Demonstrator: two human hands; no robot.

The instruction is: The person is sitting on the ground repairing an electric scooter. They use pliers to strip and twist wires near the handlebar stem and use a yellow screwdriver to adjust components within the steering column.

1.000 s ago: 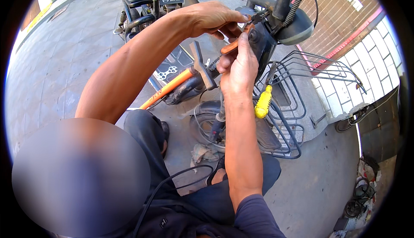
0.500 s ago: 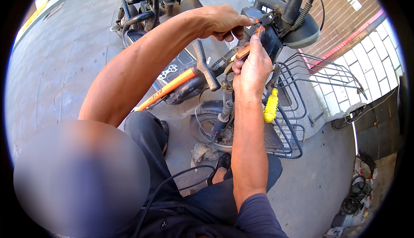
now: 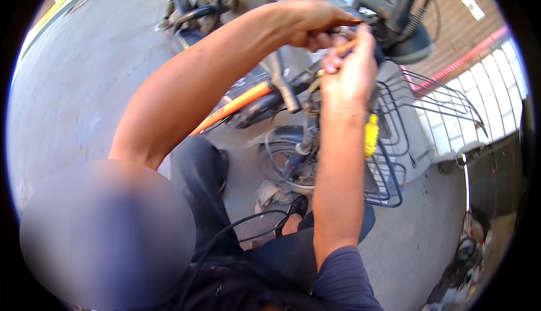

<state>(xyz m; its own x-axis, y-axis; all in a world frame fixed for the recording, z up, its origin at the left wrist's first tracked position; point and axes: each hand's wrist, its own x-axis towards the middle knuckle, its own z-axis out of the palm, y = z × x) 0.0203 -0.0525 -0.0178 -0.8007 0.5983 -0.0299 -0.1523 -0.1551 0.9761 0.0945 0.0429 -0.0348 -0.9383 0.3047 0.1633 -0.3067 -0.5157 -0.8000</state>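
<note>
Near the top of the head view, my left hand has its fingertips pinched at the dark front of a scooter; motion blur hides what they hold. Just below it, my right hand grips an orange-handled tool, partly covered by my fingers. A hammer with an orange handle rests on the scooter frame, left of my right wrist. A yellow screwdriver handle hangs by the wire basket, right of my forearm.
The front wheel stands between my legs and the basket, with a rag beside it. Another scooter is at the back. A white block wall and dark clutter line the right. A black cable crosses my lap.
Both my hands have shifted right, the left one slightly higher, staying together at the scooter's front. The view has moved a little and is now blurred.
</note>
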